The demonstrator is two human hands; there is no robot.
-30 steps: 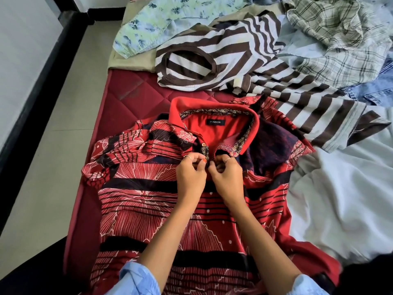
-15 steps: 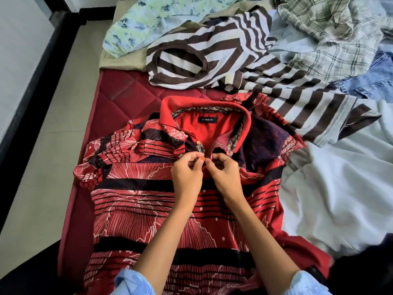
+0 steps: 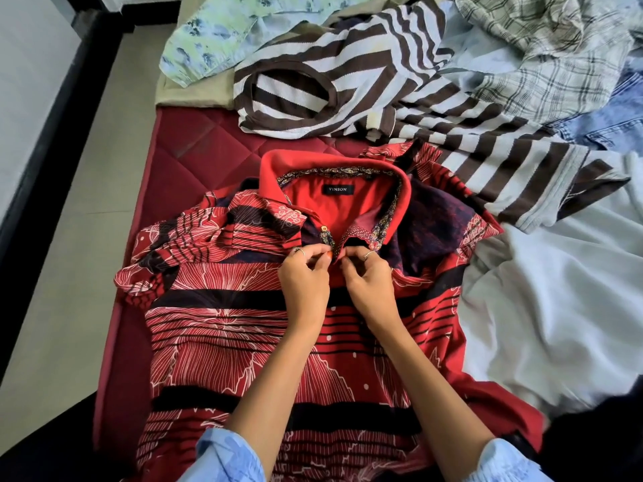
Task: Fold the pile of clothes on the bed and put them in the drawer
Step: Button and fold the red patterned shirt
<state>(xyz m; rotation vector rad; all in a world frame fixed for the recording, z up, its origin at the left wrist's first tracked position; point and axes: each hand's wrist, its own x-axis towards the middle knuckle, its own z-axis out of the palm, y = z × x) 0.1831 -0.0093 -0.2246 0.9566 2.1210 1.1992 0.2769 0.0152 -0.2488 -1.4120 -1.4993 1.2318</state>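
A red patterned polo shirt (image 3: 222,325) with dark stripes lies face up on the maroon quilted mattress (image 3: 195,158), collar away from me. My left hand (image 3: 304,281) and my right hand (image 3: 370,283) meet at the button placket just below the open collar, each pinching one edge of it. Behind the polo lies a brown-and-white striped shirt (image 3: 348,81). Further back sit a pale floral garment (image 3: 215,33), a plaid shirt (image 3: 542,53) and blue jeans (image 3: 612,120).
A white garment (image 3: 563,307) spreads over the bed to the right of the polo. A beige cloth (image 3: 188,92) lies under the floral piece. The bed's left edge drops to a light tiled floor (image 3: 87,175), bordered by a black strip (image 3: 45,133).
Both hands stay at the placket, with small finger movements. The view has shifted slightly, so the shirt sits a little lower in the frame.
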